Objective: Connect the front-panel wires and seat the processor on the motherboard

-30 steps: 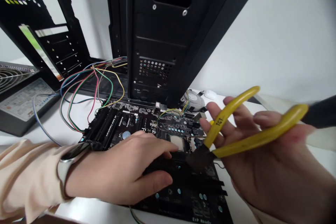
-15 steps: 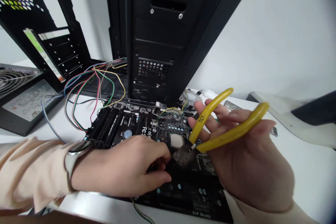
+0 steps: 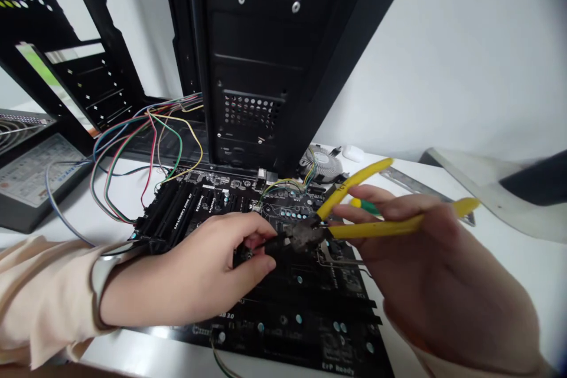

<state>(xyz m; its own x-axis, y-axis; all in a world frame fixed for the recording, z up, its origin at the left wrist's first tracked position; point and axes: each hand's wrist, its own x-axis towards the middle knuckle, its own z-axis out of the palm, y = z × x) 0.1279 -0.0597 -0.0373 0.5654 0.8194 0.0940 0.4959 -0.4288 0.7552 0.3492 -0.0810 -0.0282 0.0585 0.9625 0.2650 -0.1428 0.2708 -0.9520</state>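
Observation:
Yellow-handled cutting pliers (image 3: pixel 305 235) rest in my right hand (image 3: pixel 456 274), the handles spread and the dark head pointing left over the motherboard (image 3: pixel 283 331). My left hand (image 3: pixel 195 271) is pinched just left of the jaws. A thin dark strip shows between its fingertips and the pliers' head; its kind is hard to make out against the black board. Both hands are above the middle of the motherboard, whose processor area is largely covered by the pliers.
A black computer case (image 3: pixel 257 71) stands behind the motherboard. Coloured thin wires (image 3: pixel 153 115) loop from it at left, near a power supply (image 3: pixel 44 171). A round cooler (image 3: pixel 322 162), a white mouse (image 3: pixel 353 152) and a metal plate (image 3: pixel 425 192) lie farther back at right.
The pliers have turned so their head points left and sits higher, close to my left fingers. The view has shifted slightly, and a dark strip now shows at my left fingertips.

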